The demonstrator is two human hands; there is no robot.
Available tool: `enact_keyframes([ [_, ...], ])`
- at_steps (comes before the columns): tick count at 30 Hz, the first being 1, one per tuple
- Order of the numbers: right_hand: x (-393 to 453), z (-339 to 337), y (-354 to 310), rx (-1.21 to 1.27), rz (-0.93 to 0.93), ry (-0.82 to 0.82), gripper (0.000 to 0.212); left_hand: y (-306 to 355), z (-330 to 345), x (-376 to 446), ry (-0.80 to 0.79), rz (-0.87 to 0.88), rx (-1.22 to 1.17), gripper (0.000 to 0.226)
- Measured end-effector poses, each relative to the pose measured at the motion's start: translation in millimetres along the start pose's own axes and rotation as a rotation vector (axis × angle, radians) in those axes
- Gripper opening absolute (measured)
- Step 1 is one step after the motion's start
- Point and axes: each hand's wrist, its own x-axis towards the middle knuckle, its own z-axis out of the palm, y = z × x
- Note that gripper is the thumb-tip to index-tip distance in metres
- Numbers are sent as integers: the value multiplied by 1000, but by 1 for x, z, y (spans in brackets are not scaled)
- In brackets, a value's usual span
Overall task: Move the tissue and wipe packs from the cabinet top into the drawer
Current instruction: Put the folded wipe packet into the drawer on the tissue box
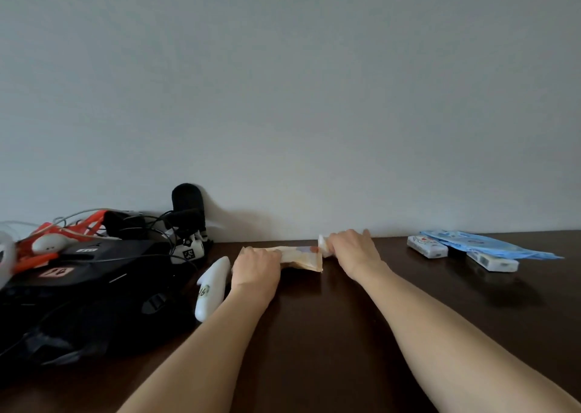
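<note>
Two hands of mine are out on the dark cabinet top (314, 334), seen from my head camera, the only view. My left hand (256, 269) is closed down over the near-left end of a flat tan pack (301, 257). My right hand (353, 249) is just past the pack's right end, curled around a small white pack (323, 245) that peeks out by my thumb. How firm either grip is, I cannot tell, since my fingers fold away from the camera.

Well to the right of the tan pack lie more: two small white tissue packs (427, 246) and (492, 261), with a flat blue wipe pack (490, 244) behind and partly between them. None is in the drawer, which is out of sight below the frame.

What could go wrong, as I judge it: the tan pack looks soft and thin, so held by one end it may sag and slip out. The small white pack could pop loose if I only pinch it. Just left of the tan pack a white handheld device (212, 287) touches or nearly touches my left wrist; drawing back could knock it.

Further left sits a black bag (94, 280) heaped with cables and orange straps (81, 224). The top is glossy dark wood against a plain grey-white wall (283, 82).
</note>
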Motion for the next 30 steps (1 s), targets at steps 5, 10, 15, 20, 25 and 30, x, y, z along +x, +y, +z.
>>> enact_keyframes([
  [5,-69,-27,14,-16,-128,73,21,-7,-30,-55,-13,65,-52,36],
  [10,-161,-62,17,356,-38,-21,22,-13,-80,-138,-34,99,-128,35],
  [15,-233,-104,18,714,158,99,30,-8,-108,-249,135,124,-61,23],
  [20,-323,-107,-32,1123,181,338,24,-8,-138,-358,306,176,-44,44],
  [25,-426,-113,-82,1466,43,539,28,-15,-125,-466,420,159,-101,37],
  [30,-528,-60,-126,1425,-47,356,47,-26,-64,-557,280,219,-245,47],
])
